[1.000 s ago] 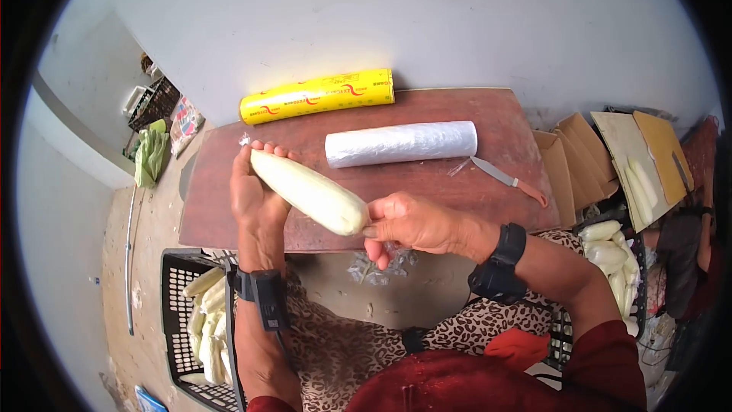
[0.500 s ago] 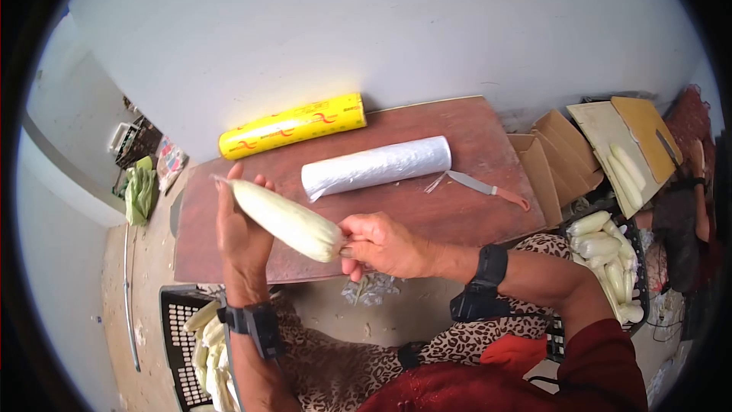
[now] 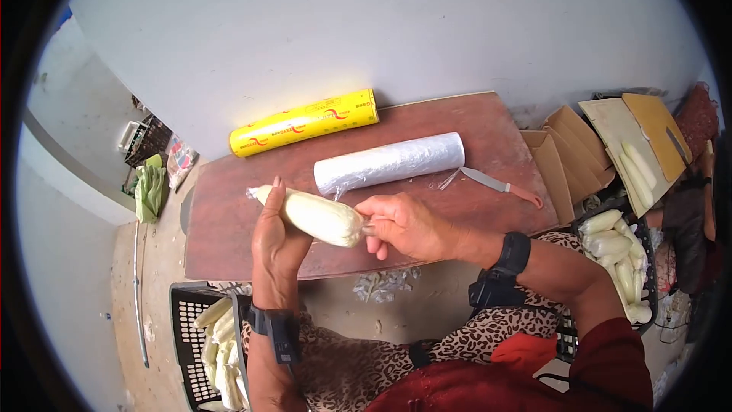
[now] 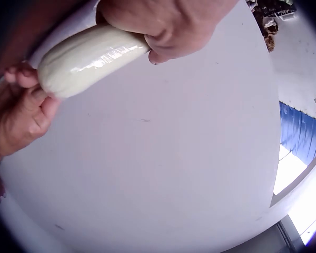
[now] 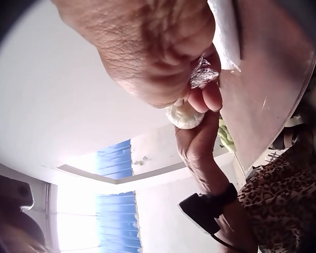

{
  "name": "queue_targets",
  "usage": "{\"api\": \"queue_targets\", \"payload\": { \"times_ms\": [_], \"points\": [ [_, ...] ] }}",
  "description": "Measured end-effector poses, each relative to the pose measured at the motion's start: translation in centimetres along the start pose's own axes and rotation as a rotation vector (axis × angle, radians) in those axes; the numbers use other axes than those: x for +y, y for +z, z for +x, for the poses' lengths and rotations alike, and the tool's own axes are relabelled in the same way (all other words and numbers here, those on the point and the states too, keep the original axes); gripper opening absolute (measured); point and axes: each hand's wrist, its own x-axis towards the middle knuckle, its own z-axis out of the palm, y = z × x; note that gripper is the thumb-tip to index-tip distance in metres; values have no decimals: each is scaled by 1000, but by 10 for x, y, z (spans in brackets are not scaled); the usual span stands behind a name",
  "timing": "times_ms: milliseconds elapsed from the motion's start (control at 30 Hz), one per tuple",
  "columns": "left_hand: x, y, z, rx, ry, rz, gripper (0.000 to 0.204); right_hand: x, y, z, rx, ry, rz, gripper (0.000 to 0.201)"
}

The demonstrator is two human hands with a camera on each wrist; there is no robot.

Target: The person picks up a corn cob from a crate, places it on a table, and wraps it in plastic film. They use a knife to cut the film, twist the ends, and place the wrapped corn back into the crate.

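A long, pale-green vegetable, snugly covered in glossy clear film, is held above the near part of the table. My left hand grips its far left end, thumb laid over the top. Bunched film sticks out past that thumb. At the near end my right hand pinches the twisted film. From the right wrist view, a crumpled wad of film shows inside the curled right fingers. The left wrist view has the shiny smooth side of the vegetable between both hands.
On the reddish-brown table lie a white film roll, a yellow printed roll and a knife with a pink handle. Black crates of pale vegetables stand at left and right. Cardboard boxes lean beyond the table's right edge.
The left palm first lay flat under the vegetable; now its thumb has come over and the hand grips it. The film at the near end is drawn into a tighter twist by the right hand.
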Motion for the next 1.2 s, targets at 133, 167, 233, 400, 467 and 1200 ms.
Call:
{"api": "queue_targets", "payload": {
  "times_ms": [133,167,233,400,467,1200],
  "points": [
    [14,5,-4,-94,87,-128,30,-8,1,0,11,4,-9,25],
    [15,8,-9,-121,128,-137,31,-9,1,0,3,19,-19,25],
    [17,18,-19,-174,214,-152,35,-9,3,1,-3,29,57,24],
    [23,18,-23,-524,175,-196,43,3,7,4,5,122,338,25],
    [22,18,-23,-520,180,-176,48,12,8,6,35,122,368,24],
    [-3,31,-29,-159,133,-141,47,3,1,10,79,99,321,34]
  ]
}}
